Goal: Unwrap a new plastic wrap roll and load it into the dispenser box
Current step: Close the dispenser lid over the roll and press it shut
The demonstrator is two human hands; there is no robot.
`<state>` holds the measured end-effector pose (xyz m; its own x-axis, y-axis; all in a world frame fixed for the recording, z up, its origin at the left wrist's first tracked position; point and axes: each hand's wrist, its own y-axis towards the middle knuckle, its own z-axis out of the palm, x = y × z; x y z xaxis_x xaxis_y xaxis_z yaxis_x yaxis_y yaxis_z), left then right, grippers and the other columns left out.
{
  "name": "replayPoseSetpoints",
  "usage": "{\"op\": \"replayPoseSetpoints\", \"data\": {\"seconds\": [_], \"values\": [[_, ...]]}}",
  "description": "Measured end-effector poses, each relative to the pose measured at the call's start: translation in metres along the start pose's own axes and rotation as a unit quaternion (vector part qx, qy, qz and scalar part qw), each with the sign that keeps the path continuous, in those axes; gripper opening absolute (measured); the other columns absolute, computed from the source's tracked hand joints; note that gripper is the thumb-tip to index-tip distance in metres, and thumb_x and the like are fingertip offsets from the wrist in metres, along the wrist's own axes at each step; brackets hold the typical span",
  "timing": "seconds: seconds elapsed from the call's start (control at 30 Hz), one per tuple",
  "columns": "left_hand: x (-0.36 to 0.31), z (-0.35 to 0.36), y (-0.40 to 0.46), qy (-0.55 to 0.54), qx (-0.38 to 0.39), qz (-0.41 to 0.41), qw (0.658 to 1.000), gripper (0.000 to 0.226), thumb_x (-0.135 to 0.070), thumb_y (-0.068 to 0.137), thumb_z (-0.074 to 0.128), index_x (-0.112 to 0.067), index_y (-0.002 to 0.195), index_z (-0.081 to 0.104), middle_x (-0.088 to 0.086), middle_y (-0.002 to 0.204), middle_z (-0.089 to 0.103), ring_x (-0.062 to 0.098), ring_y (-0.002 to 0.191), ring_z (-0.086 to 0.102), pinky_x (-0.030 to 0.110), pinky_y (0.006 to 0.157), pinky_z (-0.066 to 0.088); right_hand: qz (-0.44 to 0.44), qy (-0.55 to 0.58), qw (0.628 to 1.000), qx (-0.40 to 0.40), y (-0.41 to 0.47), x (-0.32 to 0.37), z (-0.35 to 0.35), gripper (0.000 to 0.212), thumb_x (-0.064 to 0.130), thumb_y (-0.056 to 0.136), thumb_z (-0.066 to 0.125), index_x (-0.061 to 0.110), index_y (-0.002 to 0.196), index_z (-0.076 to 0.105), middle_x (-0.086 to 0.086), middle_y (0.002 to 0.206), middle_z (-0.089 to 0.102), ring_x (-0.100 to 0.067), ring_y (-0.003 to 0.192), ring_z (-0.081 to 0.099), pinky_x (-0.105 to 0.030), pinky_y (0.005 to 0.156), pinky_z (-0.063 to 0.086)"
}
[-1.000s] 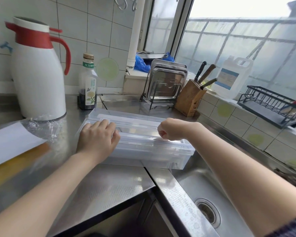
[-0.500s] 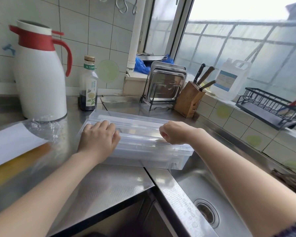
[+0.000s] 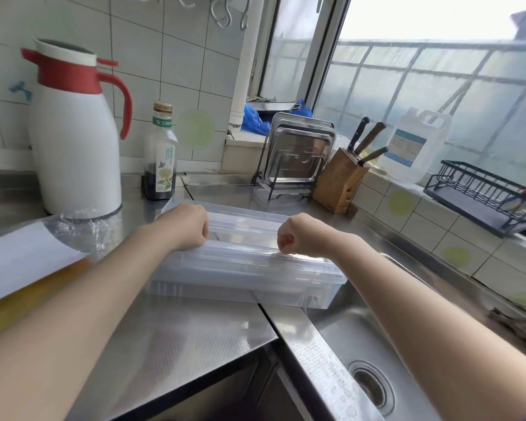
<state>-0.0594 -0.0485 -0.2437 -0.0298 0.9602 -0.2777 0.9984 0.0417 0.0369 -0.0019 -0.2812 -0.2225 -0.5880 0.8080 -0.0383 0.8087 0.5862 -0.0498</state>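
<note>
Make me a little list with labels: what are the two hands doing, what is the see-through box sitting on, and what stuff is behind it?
left hand: left hand has curled fingers gripping the dispenser box at its left end
right hand: right hand has curled fingers pinching the box's lid edge
box: clear plastic, on the steel counter, one end over the sink
behind: white and red jug, dark bottle, metal trays, knife block
left side: crinkly plastic wrapping
</note>
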Motion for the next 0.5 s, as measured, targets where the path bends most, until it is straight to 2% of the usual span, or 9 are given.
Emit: {"op": "replayPoseSetpoints", "data": {"seconds": [0.2, 0.33, 0.43, 0.5], "values": [[-0.001, -0.005, 0.000, 0.000, 0.016, 0.010, 1.000, 0.015, -0.007, 0.084, 0.059, -0.011, 0.089, 0.073, 0.007, 0.099, 0.071, 0.023, 0.095, 0.064, 0.031, 0.082, 0.053, -0.004, -0.002, 1.000, -0.006, -0.001, 0.001, 0.003, 0.014, 0.010, 0.085, 0.059, 0.009, 0.090, 0.072, -0.005, 0.090, 0.071, -0.021, 0.084, 0.063, -0.034, 0.075, 0.054], [0.015, -0.016, -0.005, 0.001, 0.022, 0.005, 1.000, 0.016, -0.008, 0.083, 0.060, -0.011, 0.092, 0.073, 0.005, 0.100, 0.071, 0.020, 0.091, 0.063, 0.022, 0.070, 0.050, -0.001, 0.012, 0.999, -0.039, -0.004, -0.003, 0.012, 0.015, 0.010, 0.086, 0.057, 0.009, 0.090, 0.071, -0.004, 0.091, 0.071, -0.018, 0.081, 0.057, -0.034, 0.076, 0.053], [0.024, -0.023, -0.008, 0.019, 0.028, 0.000, 0.999, 0.019, -0.008, 0.083, 0.061, -0.012, 0.096, 0.073, 0.004, 0.101, 0.071, 0.019, 0.097, 0.063, 0.024, 0.080, 0.049, 0.001, 0.034, 0.998, -0.057, -0.005, -0.007, 0.016, 0.014, 0.013, 0.086, 0.058, 0.011, 0.091, 0.071, -0.002, 0.090, 0.071, -0.016, 0.080, 0.059, -0.032, 0.077, 0.053], [0.021, -0.025, -0.009, 0.036, 0.040, 0.002, 0.999, 0.018, -0.006, 0.082, 0.060, -0.014, 0.090, 0.074, 0.006, 0.098, 0.073, 0.021, 0.093, 0.066, 0.027, 0.078, 0.053, 0.002, 0.045, 0.997, -0.056, -0.005, -0.008, 0.017, 0.013, 0.014, 0.087, 0.059, 0.012, 0.092, 0.071, -0.002, 0.091, 0.072, -0.013, 0.078, 0.057, -0.030, 0.077, 0.052]]}}
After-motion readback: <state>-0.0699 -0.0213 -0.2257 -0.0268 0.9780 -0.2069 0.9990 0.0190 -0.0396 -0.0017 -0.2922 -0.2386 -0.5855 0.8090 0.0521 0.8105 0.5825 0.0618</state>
